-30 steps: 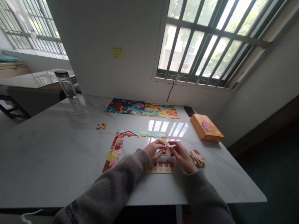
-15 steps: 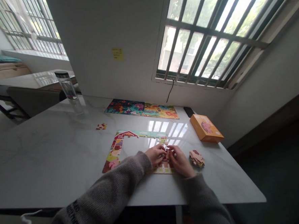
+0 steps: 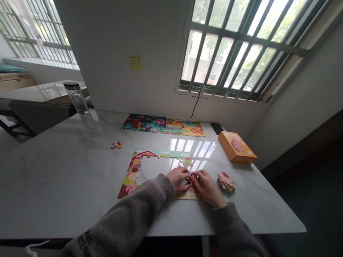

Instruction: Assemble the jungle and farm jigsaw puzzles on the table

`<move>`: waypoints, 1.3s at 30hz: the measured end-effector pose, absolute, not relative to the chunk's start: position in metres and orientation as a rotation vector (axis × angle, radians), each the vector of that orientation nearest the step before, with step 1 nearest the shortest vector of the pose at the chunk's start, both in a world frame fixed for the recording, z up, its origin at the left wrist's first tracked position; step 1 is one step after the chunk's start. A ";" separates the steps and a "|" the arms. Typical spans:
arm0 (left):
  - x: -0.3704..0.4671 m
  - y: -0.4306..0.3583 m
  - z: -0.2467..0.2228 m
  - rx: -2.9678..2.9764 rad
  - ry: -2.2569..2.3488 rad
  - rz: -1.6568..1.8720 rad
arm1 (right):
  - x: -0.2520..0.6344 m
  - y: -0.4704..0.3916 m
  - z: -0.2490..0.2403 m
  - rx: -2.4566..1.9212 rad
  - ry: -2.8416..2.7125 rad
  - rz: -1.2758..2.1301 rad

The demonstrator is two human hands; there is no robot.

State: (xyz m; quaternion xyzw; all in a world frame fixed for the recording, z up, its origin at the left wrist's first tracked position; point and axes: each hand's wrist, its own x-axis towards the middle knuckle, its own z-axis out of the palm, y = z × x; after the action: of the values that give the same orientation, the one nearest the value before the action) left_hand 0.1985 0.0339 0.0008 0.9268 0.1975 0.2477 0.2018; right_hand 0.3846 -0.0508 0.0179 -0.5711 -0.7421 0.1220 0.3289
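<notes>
A partly assembled farm puzzle [image 3: 132, 175] lies on the white table, its joined pieces forming a frame around a bare middle. At its right side, my left hand [image 3: 180, 178] and my right hand [image 3: 206, 187] nearly meet, fingers bent and pinched on a small reddish-brown puzzle piece [image 3: 190, 181], which they largely hide. A stack of loose puzzle pieces [image 3: 226, 182] sits just right of my right hand. Another small group of pieces [image 3: 117, 145] lies beyond the puzzle's upper left corner.
Two finished colourful puzzles [image 3: 144, 123] lie by the wall. An orange box [image 3: 237, 147] and a dark phone-like object [image 3: 217, 128] are at the back right. A clear bottle [image 3: 77, 99] stands at the back left of the table [image 3: 69, 184].
Both hands have shifted slightly, and the fingertips have moved a little down and closer together over the puzzle's right edge. The piece sits lower between them.
</notes>
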 end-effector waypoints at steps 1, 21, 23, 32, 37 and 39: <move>0.198 0.034 0.001 2.596 0.562 0.676 | 0.384 -0.052 0.018 -1.494 -1.950 0.305; 0.196 0.029 -0.003 2.720 0.549 0.612 | 0.373 -0.092 0.013 -1.582 -1.996 0.032; 0.196 0.028 -0.001 2.738 0.555 0.597 | 0.374 -0.092 0.012 -1.587 -2.001 0.029; 0.121 0.061 0.036 2.641 0.900 0.923 | 0.376 -0.091 0.012 -1.595 -2.008 0.063; 0.010 0.118 0.023 2.363 1.609 1.233 | 0.374 -0.092 0.016 -1.601 -2.012 0.070; -0.028 0.136 0.014 2.209 1.941 1.167 | 0.374 -0.092 0.016 -1.596 -2.017 0.060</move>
State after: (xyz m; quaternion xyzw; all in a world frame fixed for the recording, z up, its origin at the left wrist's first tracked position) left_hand -0.0278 0.1357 0.0136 0.6981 0.6136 0.3688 -0.0111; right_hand 0.3740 -0.0924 0.0162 -0.5955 -0.7524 0.0225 0.2807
